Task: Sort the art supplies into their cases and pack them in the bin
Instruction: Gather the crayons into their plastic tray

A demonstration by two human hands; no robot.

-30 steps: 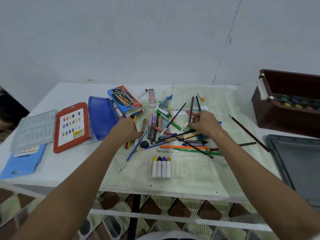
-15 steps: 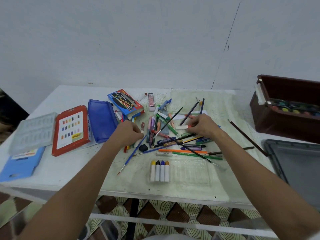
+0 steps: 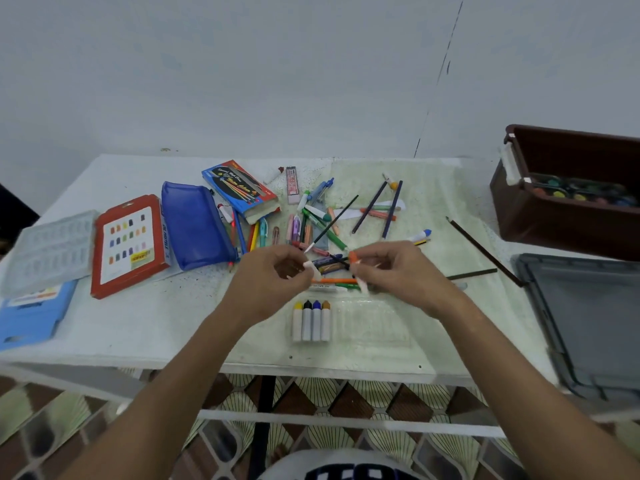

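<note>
- Head view: a white table (image 3: 138,327) stands against a plain pale wall (image 3: 242,71). A thin dark crack runs down the wall on the right.
- Under the table the floor (image 3: 346,396) has brown and cream tiles in a fan pattern.
- A messy pile of pens and pencils (image 3: 322,230) lies in the middle of the table.
- The left hand (image 3: 273,271) pinches a small white stick (image 3: 311,269) just above the pile.
- The right hand (image 3: 398,271) pinches an orange-tipped crayon (image 3: 356,268) beside it. The two hands are close, but I cannot tell if they touch.
- Four crayons (image 3: 311,322) lie side by side in a clear tray (image 3: 374,327) near the front edge.
- On the left lie a blue pouch (image 3: 194,226), a red case (image 3: 130,244) and a colourful box (image 3: 242,192).
- A brown bin (image 3: 554,223) sits at the far right with paint pots inside. A grey lid (image 3: 588,320) lies in front of it.
</note>
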